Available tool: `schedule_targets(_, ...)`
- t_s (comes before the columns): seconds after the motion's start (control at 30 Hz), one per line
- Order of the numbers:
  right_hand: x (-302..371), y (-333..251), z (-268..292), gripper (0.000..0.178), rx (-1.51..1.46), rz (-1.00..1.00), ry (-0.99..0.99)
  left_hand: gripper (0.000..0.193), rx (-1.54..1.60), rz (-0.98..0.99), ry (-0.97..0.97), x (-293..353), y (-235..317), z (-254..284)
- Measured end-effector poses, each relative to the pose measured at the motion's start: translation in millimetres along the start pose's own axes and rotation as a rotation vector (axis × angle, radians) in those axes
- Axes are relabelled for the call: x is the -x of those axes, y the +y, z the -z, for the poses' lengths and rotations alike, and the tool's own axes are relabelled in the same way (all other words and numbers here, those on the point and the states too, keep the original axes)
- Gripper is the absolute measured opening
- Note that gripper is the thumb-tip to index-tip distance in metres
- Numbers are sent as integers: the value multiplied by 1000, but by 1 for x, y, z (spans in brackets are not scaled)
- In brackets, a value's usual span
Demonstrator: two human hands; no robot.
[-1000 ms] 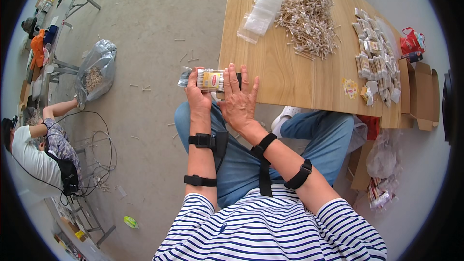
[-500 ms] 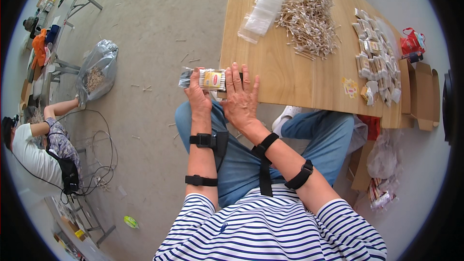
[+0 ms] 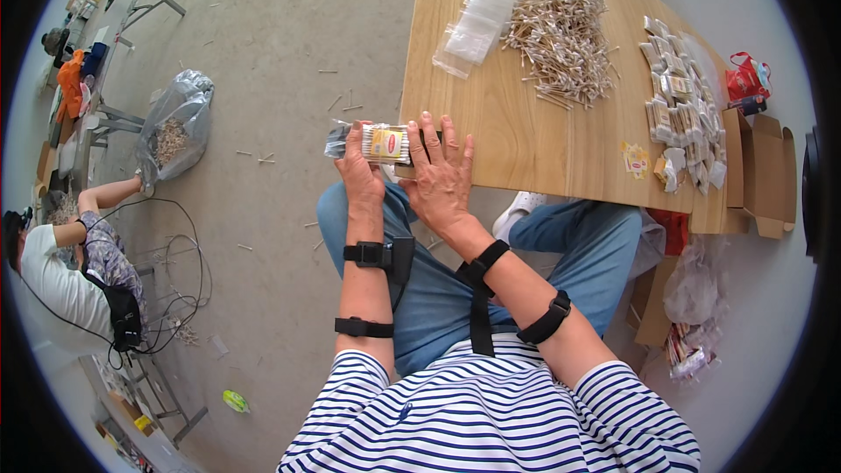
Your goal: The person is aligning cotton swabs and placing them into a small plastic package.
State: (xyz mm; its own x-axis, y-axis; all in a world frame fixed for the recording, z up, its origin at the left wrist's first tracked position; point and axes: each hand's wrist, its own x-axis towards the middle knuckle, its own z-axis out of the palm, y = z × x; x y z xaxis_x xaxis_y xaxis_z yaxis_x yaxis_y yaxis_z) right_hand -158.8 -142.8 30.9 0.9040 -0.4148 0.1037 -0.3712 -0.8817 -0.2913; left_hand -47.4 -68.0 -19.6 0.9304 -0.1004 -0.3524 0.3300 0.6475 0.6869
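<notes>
A clear packet of cotton swabs [image 3: 386, 144] with a yellow and white label lies past the table's near left corner. My left hand [image 3: 361, 180] grips it, the thumb and fingers around its left part. The packet's left end is loose clear film over something dark. My right hand [image 3: 440, 182] rests spread at the table corner, its fingers long and apart, beside the packet's right end. Something black shows partly under those fingers; I cannot make out what it is.
On the wooden table [image 3: 526, 149] lie a heap of loose cotton swabs [image 3: 561, 39], flat clear bags [image 3: 480, 22], filled packets [image 3: 679, 101] and yellow labels [image 3: 634, 159]. An open cardboard box [image 3: 771, 166] stands at the right. Another person [image 3: 70, 280] sits far left.
Almost nothing differs. The fingers of my right hand have spread slightly, and the packet stays in my left hand.
</notes>
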Motion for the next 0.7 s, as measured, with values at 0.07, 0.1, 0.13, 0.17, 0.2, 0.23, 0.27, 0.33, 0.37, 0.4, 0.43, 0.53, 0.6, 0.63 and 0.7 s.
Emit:
schedule_targets(0.07,0,1,-2,97,-14,-5,-1,14,-11,0,12,1,1,-1)
schedule_targets(0.1,0,2,-3,98,-7,-10,2,14,-11,-2,13,1,1,-1)
schedule_targets(0.13,0,2,-5,100,-1,-14,5,14,-11,-4,15,1,1,-1)
schedule_targets(0.17,0,3,-5,100,-1,-14,5,14,-11,-5,15,2,1,-1)
schedule_targets(0.2,1,3,-5,99,8,-10,4,14,-19,-9,18,2,1,-1)
schedule_targets(0.23,1,3,-4,99,17,-7,3,15,-27,-13,20,2,1,-2)
schedule_targets(0.27,0,4,-4,99,17,-7,3,15,-27,-13,20,2,1,-2)
schedule_targets(0.33,0,6,-3,93,68,35,18,15,-25,-20,6,2,1,-2)
schedule_targets(0.37,0,7,-2,93,69,33,19,15,-25,-19,4,2,1,-2)
schedule_targets(0.4,0,8,-1,93,63,43,14,14,-22,-23,-6,2,1,-1)
schedule_targets(0.43,0,8,-1,92,56,52,8,14,-20,-27,-17,2,0,0)
schedule_targets(0.53,1,7,-2,101,6,37,18,14,-44,-34,5,1,0,-1)
schedule_targets(0.6,5,6,-5,102,13,22,35,14,-51,-45,-8,1,0,0)
schedule_targets(0.63,6,5,-6,102,20,8,51,15,-60,-57,-20,1,0,0)
schedule_targets(0.7,7,0,-6,102,29,3,58,15,-64,-66,-17,1,0,0)
